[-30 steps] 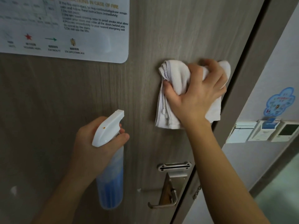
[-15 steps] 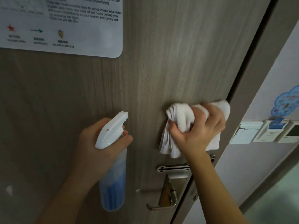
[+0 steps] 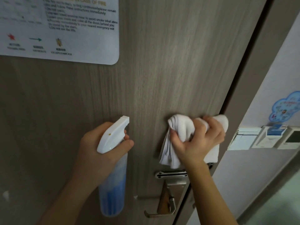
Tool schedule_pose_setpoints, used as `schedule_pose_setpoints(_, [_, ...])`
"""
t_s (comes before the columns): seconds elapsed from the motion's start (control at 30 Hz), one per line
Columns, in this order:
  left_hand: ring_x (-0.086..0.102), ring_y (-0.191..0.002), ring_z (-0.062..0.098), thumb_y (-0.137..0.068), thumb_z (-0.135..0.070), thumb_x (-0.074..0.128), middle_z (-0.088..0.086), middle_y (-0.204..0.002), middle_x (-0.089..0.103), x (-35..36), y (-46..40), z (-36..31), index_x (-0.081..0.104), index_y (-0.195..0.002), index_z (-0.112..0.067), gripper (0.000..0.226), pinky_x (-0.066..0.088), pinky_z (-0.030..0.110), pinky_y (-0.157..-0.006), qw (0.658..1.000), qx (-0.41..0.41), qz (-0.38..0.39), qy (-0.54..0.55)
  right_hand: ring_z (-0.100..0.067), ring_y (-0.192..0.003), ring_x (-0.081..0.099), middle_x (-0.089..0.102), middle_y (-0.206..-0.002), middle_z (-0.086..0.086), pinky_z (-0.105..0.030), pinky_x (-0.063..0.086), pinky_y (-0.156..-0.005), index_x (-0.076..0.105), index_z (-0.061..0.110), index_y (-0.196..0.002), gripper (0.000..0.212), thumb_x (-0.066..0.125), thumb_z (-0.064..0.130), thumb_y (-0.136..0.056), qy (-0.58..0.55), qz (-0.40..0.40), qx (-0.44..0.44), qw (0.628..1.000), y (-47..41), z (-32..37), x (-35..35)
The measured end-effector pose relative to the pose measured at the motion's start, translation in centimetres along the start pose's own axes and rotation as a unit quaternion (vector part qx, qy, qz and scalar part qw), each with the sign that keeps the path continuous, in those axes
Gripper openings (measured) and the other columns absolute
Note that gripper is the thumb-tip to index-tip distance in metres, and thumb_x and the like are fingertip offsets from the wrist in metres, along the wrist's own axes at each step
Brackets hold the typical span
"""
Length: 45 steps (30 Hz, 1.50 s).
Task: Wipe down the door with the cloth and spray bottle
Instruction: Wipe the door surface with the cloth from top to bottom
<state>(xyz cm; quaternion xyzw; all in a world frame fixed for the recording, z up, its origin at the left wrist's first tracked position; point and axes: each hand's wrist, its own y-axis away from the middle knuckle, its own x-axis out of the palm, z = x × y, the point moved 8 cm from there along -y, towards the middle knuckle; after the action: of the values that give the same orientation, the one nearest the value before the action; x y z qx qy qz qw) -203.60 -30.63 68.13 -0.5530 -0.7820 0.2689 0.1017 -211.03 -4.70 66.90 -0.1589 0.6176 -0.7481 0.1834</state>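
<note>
A: Status on the hands?

B: My right hand [image 3: 197, 140] has its fingers [image 3: 199, 125] curled round the bunched white cloth [image 3: 180, 127], pressing it flat on the door [image 3: 170, 70]. Cloth sits at the door's right edge, just above the metal latch plate [image 3: 170, 174]; loose folds hang down to the left of my wrist.

A: And the left?

B: My left hand [image 3: 95, 153] grips the spray bottle [image 3: 113, 172] at its neck, thumb across the front under the white trigger head [image 3: 112, 135]. Bottle is upright, nozzle pointing up and right, toward the door. Blue liquid fills the lower part. Can't tell whether a finger is pulling the trigger.

A: Spacing between the two?

B: Bottle left of the cloth, apart, bare wood grain between them.

A: Anything else in frame?

B: Lever handle [image 3: 164, 208] below the latch plate, near the bottom. Fire-instruction notice [image 3: 65, 30] fixed to the door, top left. Right of the door frame, wall switch panels [image 3: 266, 138] with a blue cloud-shaped sticker [image 3: 285, 106] above them.
</note>
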Motion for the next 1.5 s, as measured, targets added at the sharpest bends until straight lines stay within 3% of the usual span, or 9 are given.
schedule_pose_setpoints(0.1, [0.072, -0.078, 0.011, -0.061, -0.047, 0.075, -0.004, -0.084, 0.075, -0.2, -0.2, -0.5, 0.073, -0.083, -0.024, 0.031, 0.058, 0.019, -0.067, 1.000, 0.011, -0.008, 0.002, -0.035, -0.116, 0.044, 0.047, -0.121, -0.009, -0.046, 0.033, -0.095, 0.053, 0.021, -0.100, 0.051, 0.069, 0.061, -0.073, 0.002, -0.004, 0.001, 1.000, -4.8, 0.7, 0.1])
schedule_pose_setpoints(0.33, [0.072, -0.079, 0.011, -0.061, -0.046, 0.075, -0.004, -0.083, 0.075, -0.1, -0.4, -0.9, 0.072, -0.086, -0.020, 0.036, 0.059, 0.021, -0.069, 1.000, 0.009, -0.007, 0.012, -0.030, -0.117, 0.042, 0.055, -0.120, -0.015, -0.042, 0.033, -0.092, 0.048, 0.026, -0.103, 0.052, 0.069, 0.062, -0.072, -0.008, -0.013, 0.041, 0.999, -10.9, 1.6, 0.1])
schedule_pose_setpoints(0.5, [0.072, -0.079, 0.012, -0.062, -0.045, 0.075, -0.003, -0.083, 0.075, -0.7, -0.5, -0.8, 0.073, -0.086, -0.021, 0.035, 0.061, 0.027, -0.071, 1.000, 0.006, -0.010, 0.006, -0.035, -0.115, 0.045, 0.051, -0.119, -0.013, -0.045, 0.034, -0.095, 0.054, 0.020, -0.104, 0.052, 0.063, 0.064, -0.078, 0.002, -0.005, 0.001, 1.000, -6.5, 1.1, 0.0])
schedule_pose_setpoints(0.7, [0.072, -0.079, 0.009, -0.062, -0.046, 0.075, -0.005, -0.083, 0.075, -1.8, -0.3, -0.1, 0.072, -0.087, -0.024, 0.034, 0.060, 0.022, -0.071, 1.000, -0.005, -0.017, -0.010, -0.040, -0.113, 0.046, 0.045, -0.119, -0.013, -0.044, 0.030, -0.101, 0.054, 0.016, -0.105, 0.053, 0.064, 0.060, -0.078, -0.003, 0.023, 0.002, 1.000, 2.7, 0.2, 0.0])
schedule_pose_setpoints(0.9, [0.072, -0.080, 0.014, -0.062, -0.047, 0.075, -0.001, -0.082, 0.075, -2.7, 0.0, 1.0, 0.073, -0.085, -0.024, 0.032, 0.059, 0.024, -0.070, 1.000, -0.025, -0.016, -0.008, -0.042, -0.114, 0.046, 0.044, -0.119, -0.015, -0.049, 0.029, -0.104, 0.053, 0.017, -0.106, 0.057, 0.070, 0.057, -0.070, 0.002, 0.063, -0.001, 0.998, 7.9, 0.4, 0.8])
schedule_pose_setpoints(1.13, [0.072, -0.080, 0.015, -0.063, -0.047, 0.075, -0.002, -0.082, 0.074, -4.6, 0.1, 1.2, 0.072, -0.084, -0.021, 0.034, 0.058, 0.024, -0.069, 0.999, -0.020, -0.021, -0.013, -0.041, -0.109, 0.049, 0.045, -0.118, -0.013, -0.052, 0.036, -0.095, 0.055, 0.013, -0.100, 0.052, 0.070, 0.057, -0.075, 0.004, -0.011, 0.008, 1.000, 0.7, 1.9, 0.1])
schedule_pose_setpoints(1.3, [0.072, -0.078, 0.014, -0.062, -0.045, 0.075, 0.000, -0.081, 0.074, -6.7, 0.5, 1.0, 0.072, -0.083, -0.019, 0.034, 0.060, 0.027, -0.069, 0.999, -0.021, -0.035, -0.006, -0.037, -0.112, 0.047, 0.043, -0.120, -0.009, -0.051, 0.036, -0.095, 0.055, 0.014, -0.098, 0.052, 0.068, 0.059, -0.077, -0.007, -0.022, -0.005, 1.000, -4.1, 3.8, 0.2])
schedule_pose_setpoints(1.5, [0.072, -0.077, 0.014, -0.059, -0.046, 0.074, -0.001, -0.081, 0.074, -9.7, 1.0, 0.8, 0.072, -0.084, -0.018, 0.037, 0.059, 0.025, -0.067, 0.998, -0.022, -0.055, -0.004, -0.039, -0.110, 0.049, 0.054, -0.114, -0.025, -0.038, 0.031, -0.097, 0.058, 0.009, -0.100, 0.053, 0.070, 0.056, -0.079, -0.038, -0.040, -0.026, 0.998, -11.2, 9.1, 0.6])
